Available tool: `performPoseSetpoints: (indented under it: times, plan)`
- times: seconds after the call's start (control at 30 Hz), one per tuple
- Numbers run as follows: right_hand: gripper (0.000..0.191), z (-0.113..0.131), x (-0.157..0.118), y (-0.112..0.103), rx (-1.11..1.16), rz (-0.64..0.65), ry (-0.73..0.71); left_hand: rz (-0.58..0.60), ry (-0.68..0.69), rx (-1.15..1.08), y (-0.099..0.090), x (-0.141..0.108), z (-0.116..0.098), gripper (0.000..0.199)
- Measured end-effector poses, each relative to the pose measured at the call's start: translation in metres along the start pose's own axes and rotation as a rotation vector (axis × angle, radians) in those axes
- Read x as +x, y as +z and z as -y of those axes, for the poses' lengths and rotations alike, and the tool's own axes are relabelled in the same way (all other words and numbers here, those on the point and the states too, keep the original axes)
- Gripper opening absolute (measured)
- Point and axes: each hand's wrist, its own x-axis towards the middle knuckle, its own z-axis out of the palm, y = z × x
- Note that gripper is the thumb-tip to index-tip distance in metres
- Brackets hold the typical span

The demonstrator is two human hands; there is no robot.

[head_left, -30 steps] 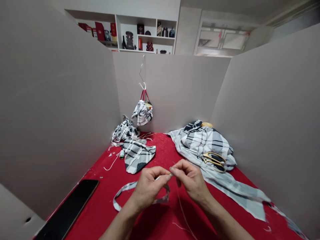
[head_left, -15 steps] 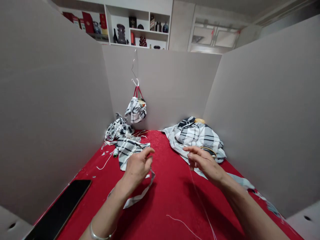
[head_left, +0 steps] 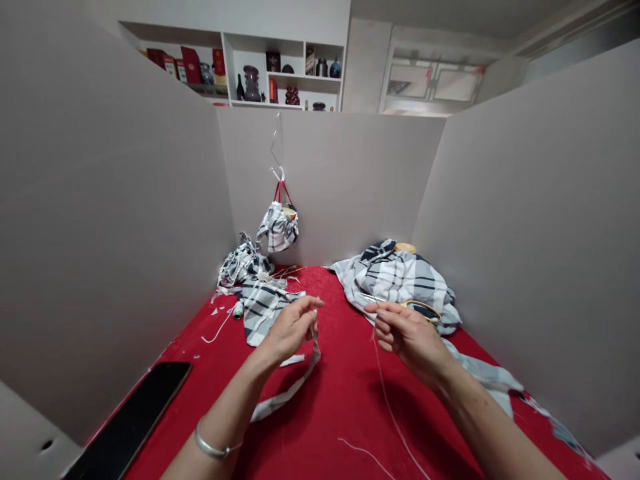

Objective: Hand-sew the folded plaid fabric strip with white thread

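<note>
My left hand (head_left: 294, 328) is closed, thumb and index finger pinching the end of a narrow pale cloth strip (head_left: 289, 395). The strip hangs from the fingertips and curves down over the red cloth. My right hand (head_left: 411, 335) is held across from it with thumb and index finger pressed together. A white thread (head_left: 387, 399) runs down from these fingers towards the near edge; any needle is too small to make out. Just behind the right hand, scissors with yellow handles (head_left: 434, 315) lie on a heap of plaid fabric (head_left: 400, 277).
Plaid scraps (head_left: 263, 307) and a small thread spool (head_left: 239, 309) lie at the left. A dark phone (head_left: 133, 420) rests near the left wall. A plaid pouch (head_left: 279, 227) hangs from a hook on the back panel. Grey panels (head_left: 340, 180) enclose the red cloth (head_left: 335, 373).
My right hand's fingers have drawn together on the thread. My left hand has shifted slightly right, and the cloth strip now shows hanging from its fingertips. The view has tilted up a little.
</note>
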Motion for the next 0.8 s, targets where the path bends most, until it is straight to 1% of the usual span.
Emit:
performPoseSetpoints:
  times: [0.1,0.2,0.37,0.47,0.5,0.57,0.67,0.8]
  plan:
    - [0.022,0.003,-0.004,0.007,0.038,0.03,0.006,0.021,0.012,-0.078,0.003,-0.003,-0.013,0.022]
    - [0.022,0.005,-0.006,0.018,0.049,0.072,0.01,0.062,-0.002,-0.137,0.011,-0.01,-0.019,0.02]
    - [0.025,0.007,-0.004,0.032,0.084,0.088,0.006,0.161,0.007,-0.22,0.031,-0.021,-0.025,0.026]
    - [0.022,0.008,-0.001,0.033,0.101,0.111,0.003,0.25,0.002,-0.293,0.044,-0.023,-0.024,0.026]
    - [0.021,0.008,0.0,0.031,0.101,0.116,0.004,0.263,-0.005,-0.314,0.047,-0.023,-0.022,0.027]
    - [0.02,0.007,0.001,0.027,0.094,0.131,0.025,0.25,-0.022,-0.332,0.05,-0.024,-0.018,0.028]
    - [0.02,0.006,0.0,0.018,0.079,0.153,0.076,0.199,-0.043,-0.31,0.046,-0.025,-0.012,0.029]
    - [0.019,0.004,-0.002,0.013,0.062,0.157,0.1,0.168,-0.023,-0.31,0.041,-0.026,-0.013,0.031]
